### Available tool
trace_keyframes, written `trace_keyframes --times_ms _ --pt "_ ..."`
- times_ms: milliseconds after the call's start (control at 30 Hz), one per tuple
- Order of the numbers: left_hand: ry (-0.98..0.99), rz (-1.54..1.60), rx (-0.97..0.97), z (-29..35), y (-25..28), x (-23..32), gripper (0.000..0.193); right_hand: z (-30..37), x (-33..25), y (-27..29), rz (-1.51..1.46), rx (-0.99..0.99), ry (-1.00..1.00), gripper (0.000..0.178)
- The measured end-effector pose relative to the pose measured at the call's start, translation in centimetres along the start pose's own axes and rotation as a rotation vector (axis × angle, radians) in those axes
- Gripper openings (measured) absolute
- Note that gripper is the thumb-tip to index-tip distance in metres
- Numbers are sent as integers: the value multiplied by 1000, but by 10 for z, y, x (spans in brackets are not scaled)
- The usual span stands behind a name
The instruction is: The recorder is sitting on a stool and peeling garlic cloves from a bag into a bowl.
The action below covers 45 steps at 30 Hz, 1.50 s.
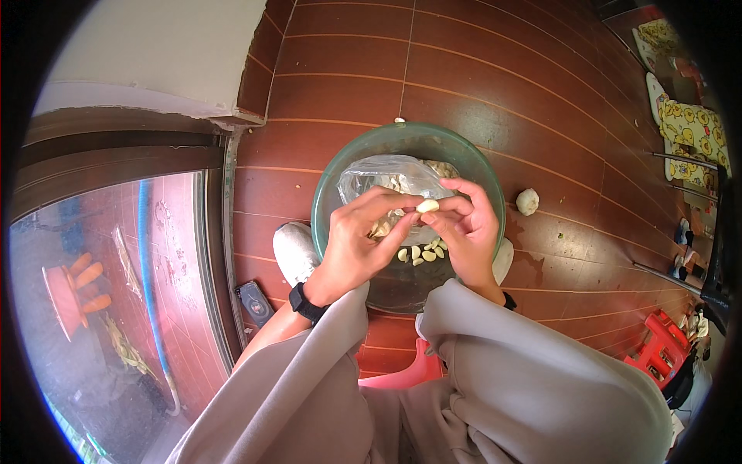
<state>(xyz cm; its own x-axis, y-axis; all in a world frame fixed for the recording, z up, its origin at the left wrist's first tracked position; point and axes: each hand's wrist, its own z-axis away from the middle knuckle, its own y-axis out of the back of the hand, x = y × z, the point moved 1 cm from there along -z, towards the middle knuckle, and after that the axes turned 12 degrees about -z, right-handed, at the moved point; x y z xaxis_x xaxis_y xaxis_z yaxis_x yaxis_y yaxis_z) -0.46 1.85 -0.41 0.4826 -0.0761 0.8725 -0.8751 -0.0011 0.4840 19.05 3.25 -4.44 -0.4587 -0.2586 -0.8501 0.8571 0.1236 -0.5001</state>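
A pale peeled garlic clove (427, 206) is pinched between the fingertips of both hands, above a green translucent basin (328, 168). My right hand (473, 236) grips it with thumb and bent fingers from the right. My left hand (357, 246) is closed, thumb and forefinger meeting at the clove's left end. Under my hands a clear plastic bag (369, 172) lies in the basin, with garlic pieces and dry skins showing through; my fingers cover part of it. Several peeled cloves (417, 254) rest on the basin's bottom, nearer to me.
A whole garlic bulb (528, 202) sits on the brown tiled floor (479, 93) right of the basin. My shoes (294, 251) flank the basin. To the left are a dark box-shaped object (255, 301) and a glass door (116, 286). A red plastic stool (659, 349) stands far right.
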Motion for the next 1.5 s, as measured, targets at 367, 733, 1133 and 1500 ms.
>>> trace_keyframes --times_ms 367,733,1133,1500 --pt "-65 -6 50 2 -3 -3 17 -2 0 2 -85 -21 -46 55" --pt "-300 -248 44 6 -9 -8 31 -4 -10 -3 -188 -65 -237 63" --pt "-275 -180 30 7 -5 -10 32 -3 -12 -4 -255 -77 -302 69" --pt "-278 -101 -81 6 -2 -7 36 -4 -14 -4 -337 -98 -323 69"
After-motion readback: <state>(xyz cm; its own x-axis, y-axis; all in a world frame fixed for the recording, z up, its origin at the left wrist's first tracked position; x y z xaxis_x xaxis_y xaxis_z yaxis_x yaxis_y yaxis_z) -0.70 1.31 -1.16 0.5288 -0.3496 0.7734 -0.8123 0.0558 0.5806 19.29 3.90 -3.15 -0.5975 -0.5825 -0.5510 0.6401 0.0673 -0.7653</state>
